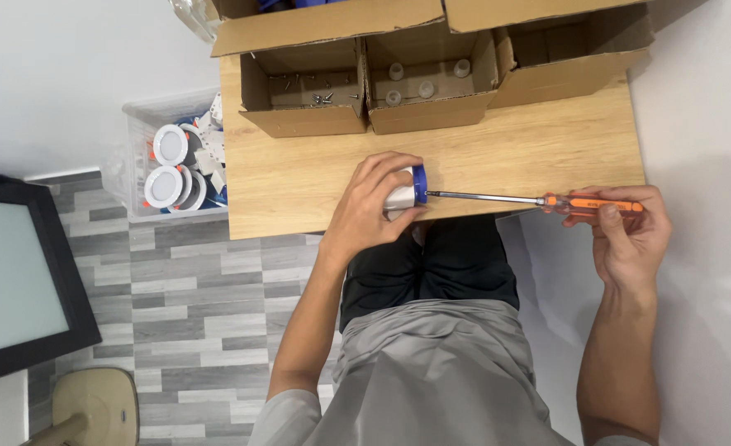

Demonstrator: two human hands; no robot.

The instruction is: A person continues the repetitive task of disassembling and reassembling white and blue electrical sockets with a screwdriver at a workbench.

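Note:
My left hand grips a small white lamp part with a blue ring at the near edge of the wooden table. My right hand holds the orange handle of a screwdriver. Its long metal shaft lies level, and the tip touches the blue end of the part. Most of the white body is hidden under my fingers.
Three open cardboard boxes stand at the table's far edge: one with screws, one with small white caps, one whose contents are hidden. A clear bin of round white lamps sits on the floor left. A dark screen lies far left.

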